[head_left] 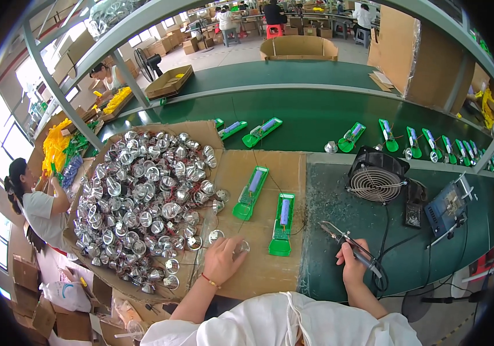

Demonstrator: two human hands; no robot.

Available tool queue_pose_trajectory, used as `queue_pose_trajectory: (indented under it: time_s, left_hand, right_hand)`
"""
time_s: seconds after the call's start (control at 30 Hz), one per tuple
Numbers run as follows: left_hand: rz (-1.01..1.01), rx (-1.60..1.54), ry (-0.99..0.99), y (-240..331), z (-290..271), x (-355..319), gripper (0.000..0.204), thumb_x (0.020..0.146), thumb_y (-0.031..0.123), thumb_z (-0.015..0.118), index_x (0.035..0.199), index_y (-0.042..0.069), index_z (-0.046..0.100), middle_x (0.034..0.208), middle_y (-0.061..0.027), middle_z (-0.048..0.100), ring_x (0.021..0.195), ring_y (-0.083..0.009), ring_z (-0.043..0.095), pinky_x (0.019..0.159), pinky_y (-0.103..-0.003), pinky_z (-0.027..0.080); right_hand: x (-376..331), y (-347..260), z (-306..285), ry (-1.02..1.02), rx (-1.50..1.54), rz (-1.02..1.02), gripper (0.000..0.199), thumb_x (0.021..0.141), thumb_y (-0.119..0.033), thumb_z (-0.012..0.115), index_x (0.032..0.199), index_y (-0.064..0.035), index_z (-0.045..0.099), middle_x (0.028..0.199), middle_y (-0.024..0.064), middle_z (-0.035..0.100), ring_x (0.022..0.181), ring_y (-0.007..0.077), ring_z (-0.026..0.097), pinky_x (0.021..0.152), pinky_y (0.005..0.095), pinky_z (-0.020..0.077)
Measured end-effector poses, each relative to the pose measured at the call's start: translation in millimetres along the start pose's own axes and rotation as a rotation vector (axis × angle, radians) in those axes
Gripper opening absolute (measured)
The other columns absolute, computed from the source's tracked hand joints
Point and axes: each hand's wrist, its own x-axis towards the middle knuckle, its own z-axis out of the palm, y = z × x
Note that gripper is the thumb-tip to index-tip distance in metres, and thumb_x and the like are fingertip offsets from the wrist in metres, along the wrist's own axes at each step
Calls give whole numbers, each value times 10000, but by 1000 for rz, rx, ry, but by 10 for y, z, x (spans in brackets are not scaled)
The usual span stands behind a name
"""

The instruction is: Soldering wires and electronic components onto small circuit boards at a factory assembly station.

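My right hand (353, 260) is closed round a soldering iron (368, 262), its tip angled up and left above the green mat. At the edge of the cardboard sheet, my left hand (221, 262) has its thumb and fingers about a small silver reflector cup (241, 247). Another reflector cup (215, 235) lies just beyond those fingers. Between my hands is an open green plastic housing (281, 245) with a purple cylindrical battery (284, 211) and thin wires. A second green housing (243, 209), similarly fitted, lies farther left.
A large cardboard tray (212, 130) heaped with reflector cups (143, 202) fills the left. At right stand a black fan (376, 179) and a blue soldering device (447, 207) with cables. Several green housings line the green conveyor (310, 109). A co-worker (45, 202) works at far left.
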Motion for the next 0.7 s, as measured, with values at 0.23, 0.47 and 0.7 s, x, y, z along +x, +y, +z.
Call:
queue_pose_trajectory:
  time_s: [0.23,0.47,0.7]
  left_hand:
    - [-169,282,108,184,-104,104,263,725,300,660,805,65,574,794,-97,558,715,-286,572,574,-396,464]
    - [27,365,-96,266,292,-40,54,767,176,587,768,126,566,755,-61,552,747,-238,558,638,-368,443]
    - [-171,-114,-107,188,28,48,168,780,90,588,938,59,637,830,-140,599,755,-315,585,644,-370,468]
  right_hand:
    - [17,-14,4,4,-6,8,156,836,-114,597,879,-9,491,635,81,562,472,94,505,424,202,409]
    - [-50,-24,-7,-6,-9,9,157,837,-116,596,880,-9,490,632,81,561,470,93,502,430,200,407]
    - [-8,-41,-7,2,-41,8,136,842,-96,579,874,-4,484,635,77,556,471,84,489,435,191,390]
